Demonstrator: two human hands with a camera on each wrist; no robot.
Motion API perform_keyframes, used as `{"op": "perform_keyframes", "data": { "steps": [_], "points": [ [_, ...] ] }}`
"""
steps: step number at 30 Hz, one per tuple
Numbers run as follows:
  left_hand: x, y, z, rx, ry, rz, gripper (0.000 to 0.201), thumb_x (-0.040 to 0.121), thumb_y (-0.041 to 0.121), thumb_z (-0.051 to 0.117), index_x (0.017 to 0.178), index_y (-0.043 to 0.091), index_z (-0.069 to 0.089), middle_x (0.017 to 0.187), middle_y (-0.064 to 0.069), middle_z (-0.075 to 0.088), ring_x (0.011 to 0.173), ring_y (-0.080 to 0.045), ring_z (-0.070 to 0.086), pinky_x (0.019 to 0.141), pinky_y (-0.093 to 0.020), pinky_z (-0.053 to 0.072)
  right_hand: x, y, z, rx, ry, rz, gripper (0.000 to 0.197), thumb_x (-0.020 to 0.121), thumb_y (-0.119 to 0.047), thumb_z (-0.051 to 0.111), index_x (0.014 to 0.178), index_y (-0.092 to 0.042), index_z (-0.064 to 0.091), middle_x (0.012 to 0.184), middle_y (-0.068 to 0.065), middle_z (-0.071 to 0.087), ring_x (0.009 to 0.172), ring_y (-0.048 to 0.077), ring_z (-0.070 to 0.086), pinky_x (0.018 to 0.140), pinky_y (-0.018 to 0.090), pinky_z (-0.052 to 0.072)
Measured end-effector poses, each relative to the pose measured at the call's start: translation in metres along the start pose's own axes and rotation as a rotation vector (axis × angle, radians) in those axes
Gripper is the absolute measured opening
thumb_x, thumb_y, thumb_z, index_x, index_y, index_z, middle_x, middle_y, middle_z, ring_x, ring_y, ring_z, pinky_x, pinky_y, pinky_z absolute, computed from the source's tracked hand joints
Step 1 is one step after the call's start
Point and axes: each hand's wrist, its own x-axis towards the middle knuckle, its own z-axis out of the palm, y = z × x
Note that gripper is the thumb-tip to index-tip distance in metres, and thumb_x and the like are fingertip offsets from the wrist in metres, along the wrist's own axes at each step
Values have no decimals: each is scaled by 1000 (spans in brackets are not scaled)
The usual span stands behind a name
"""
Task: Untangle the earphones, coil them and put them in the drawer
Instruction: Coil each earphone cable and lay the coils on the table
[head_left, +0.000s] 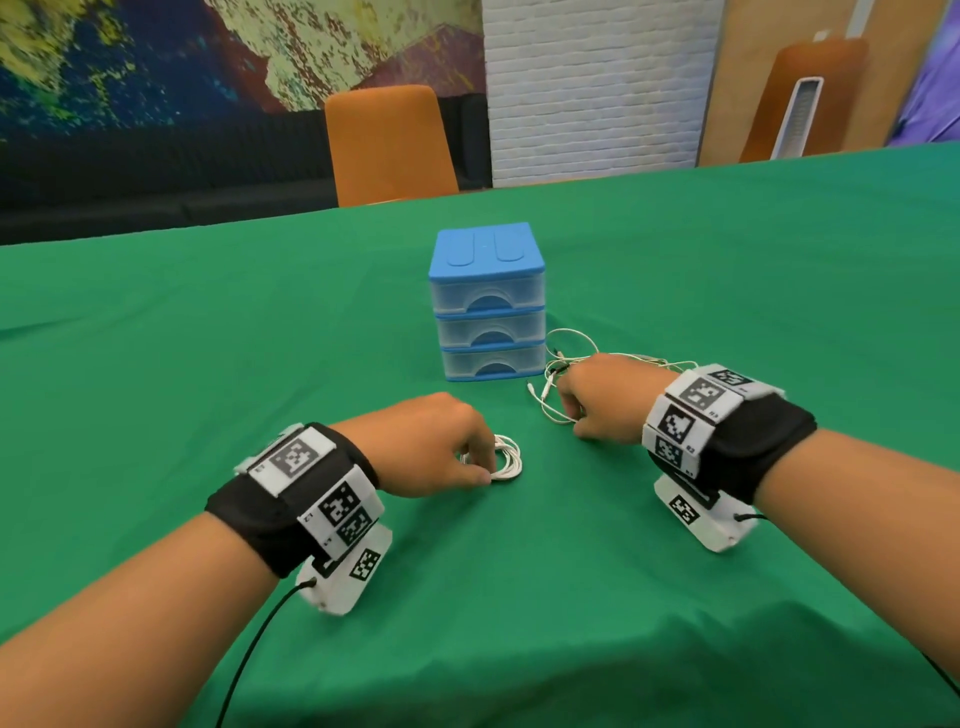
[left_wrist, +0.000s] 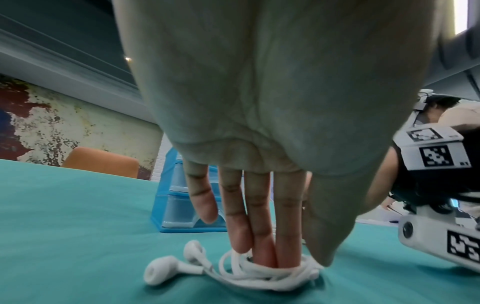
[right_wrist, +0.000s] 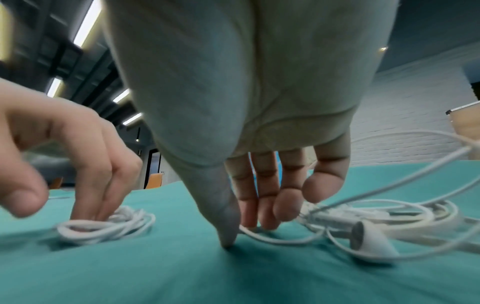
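One set of white earphones lies as a coil (head_left: 506, 460) (left_wrist: 259, 275) (right_wrist: 103, 228) on the green cloth, its two earbuds (left_wrist: 166, 269) sticking out. My left hand (head_left: 480, 467) (left_wrist: 293, 261) stands over it with fingers (right_wrist: 88, 205) inside the coil and the thumb at its outer edge, pinching it. A second, tangled set (head_left: 571, 348) (right_wrist: 376, 216) lies right of the blue drawer unit (head_left: 488, 301) (left_wrist: 179, 205), whose three drawers are closed. My right hand (head_left: 571, 415) (right_wrist: 244, 234) rests its fingertips on a loose cord loop, thumb tip on the cloth.
The green-covered table (head_left: 467, 597) stretches wide on all sides. An orange chair (head_left: 389, 145) stands behind its far edge, and another (head_left: 810, 93) at the back right. Cables run from both wrist cameras toward me.
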Motion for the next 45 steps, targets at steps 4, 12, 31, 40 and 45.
{"op": "perform_keyframes", "data": {
  "steps": [4, 12, 31, 40, 45],
  "points": [
    [1, -1, -9, -79, 64, -23, 17, 94, 34, 65, 106, 26, 75, 99, 9, 72, 94, -9, 63, 87, -30, 50, 1, -3, -4, -26, 5, -46, 14, 90, -12, 54, 80, -23, 56, 87, 0, 60, 85, 26, 59, 67, 29, 41],
    [13, 0, -28, -200, 371, -55, 13, 94, 28, 66, 103, 22, 73, 93, 10, 71, 79, 3, 60, 70, -15, 42, -19, 2, -72, 405, 301, -73, 12, 93, -14, 58, 83, -21, 60, 80, -4, 72, 74, 20, 64, 67, 35, 51],
    [36, 44, -45, -654, 298, 9, 31, 106, 24, 49, 85, 14, 69, 86, 5, 72, 70, -11, 61, 63, -24, 45, -66, 36, -187, 1117, 973, -175, 26, 104, -16, 37, 94, -22, 60, 99, -8, 66, 88, 0, 63, 88, 18, 53],
    [11, 39, -79, -734, 786, 88, 44, 109, 22, 38, 79, -6, 52, 62, -15, 53, 55, -23, 60, 63, -36, 49, -49, 46, -117, 363, 296, 225, 16, 95, -18, 64, 107, -27, 66, 119, 6, 67, 104, 24, 63, 91, 35, 49],
    [19, 49, -97, -576, 745, 117, 39, 106, 31, 45, 76, 13, 61, 55, 6, 35, 49, -14, 37, 50, -36, 44, -63, 6, -116, 850, 406, -147, 62, 83, 14, 53, 131, -26, 58, 124, 4, 62, 85, 16, 61, 74, 39, 51]
  ]
}}
